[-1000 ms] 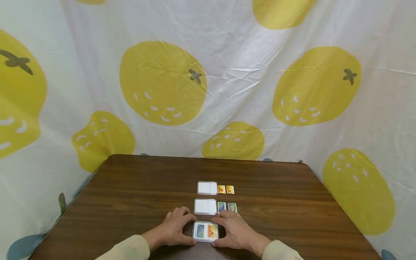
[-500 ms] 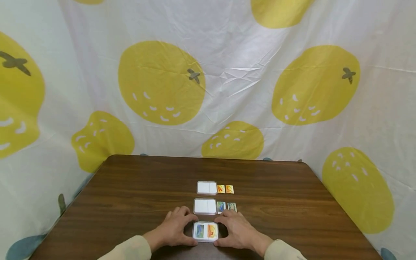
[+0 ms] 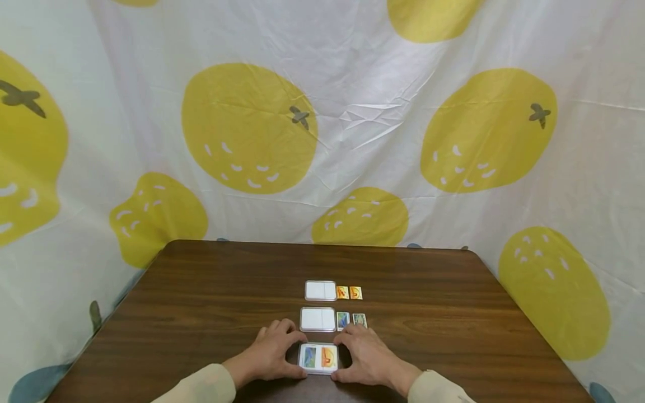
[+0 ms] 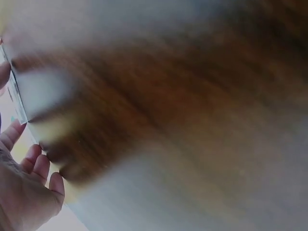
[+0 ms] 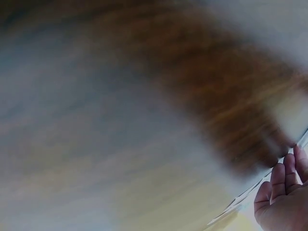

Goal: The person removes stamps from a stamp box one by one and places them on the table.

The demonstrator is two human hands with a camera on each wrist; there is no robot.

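Observation:
A clear plastic case (image 3: pixel 315 368) lies flat near the table's front, showing a blue-green stamp (image 3: pixel 309 357) and an orange-yellow stamp (image 3: pixel 329 356) on a white insert. My left hand (image 3: pixel 269 352) grips its left end, thumb at the near corner and forefinger at the far one. From the other side my right hand (image 3: pixel 370 358) holds the right end the same way. In the left wrist view, the case (image 4: pixel 17 96) appears edge-on between thumb and forefinger of the left hand (image 4: pixel 29 192). Part of the right hand (image 5: pixel 284 192) shows in the right wrist view.
Beyond the hands lies a second case (image 3: pixel 317 319) with a white insert, beside a blue-green stamp (image 3: pixel 343 319) and a greenish stamp (image 3: pixel 360 319). Farther back is a third case (image 3: pixel 320 290) next to two orange-yellow stamps (image 3: pixel 355 293). A lemon-print cloth (image 3: pixel 363 168) hangs behind the brown table (image 3: pixel 201 296).
My right thumb and forefinger have shifted slightly right, out to the case's right corners. The left hand and the case stay nearly in place.

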